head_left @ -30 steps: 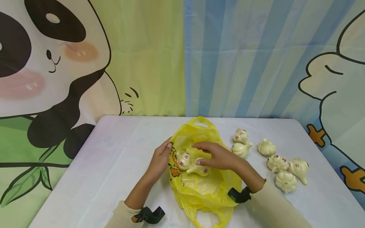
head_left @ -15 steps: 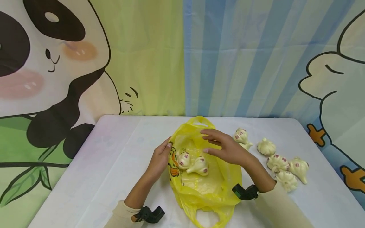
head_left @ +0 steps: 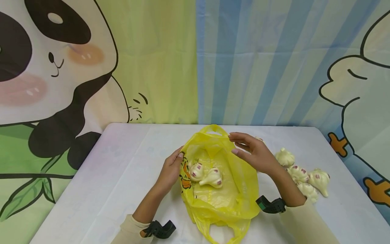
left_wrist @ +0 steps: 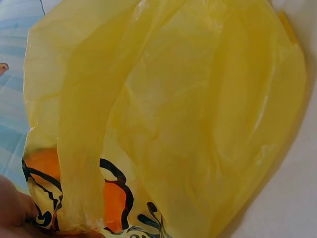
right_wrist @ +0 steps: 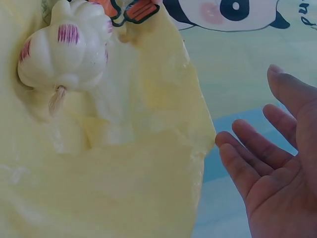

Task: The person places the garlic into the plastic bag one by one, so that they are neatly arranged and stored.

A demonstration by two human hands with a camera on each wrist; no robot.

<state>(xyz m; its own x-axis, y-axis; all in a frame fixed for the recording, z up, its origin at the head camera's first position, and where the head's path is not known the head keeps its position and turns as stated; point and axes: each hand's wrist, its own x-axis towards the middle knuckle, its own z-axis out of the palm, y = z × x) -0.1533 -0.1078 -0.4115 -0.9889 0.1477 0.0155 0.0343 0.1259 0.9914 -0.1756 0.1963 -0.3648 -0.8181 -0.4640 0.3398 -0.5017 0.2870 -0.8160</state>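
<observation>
A yellow plastic bag (head_left: pixel 243 184) lies on the table with its mouth spread wide. Two garlic bulbs rest inside: one at the left (head_left: pixel 196 172), and another garlic bulb (head_left: pixel 213 178) touching it with its stem toward the front. My left hand (head_left: pixel 170 172) pinches the bag's left rim between thumb and fingers; the left wrist view shows mostly yellow film (left_wrist: pixel 173 99) and a bit of that hand (left_wrist: pixel 15 210). At the bag's right rim my right hand (head_left: pixel 255 154) hovers, fingers spread and slightly bent, holding nothing. The right wrist view shows its bare palm (right_wrist: pixel 277 198).
Right of the bag, several garlic bulbs sit in a loose group, including one at the back (head_left: pixel 284 157) and one at the right (head_left: pixel 319 180). Others are mostly hidden behind my right hand. A white cloth covers the table (head_left: pixel 122 189); a cartoon curtain (head_left: pixel 164 61) hangs behind.
My right hand has risen from over the garlic in the bag and moved right to the bag's rim, covering bulbs behind it. The left hand and bag have stayed nearly still.
</observation>
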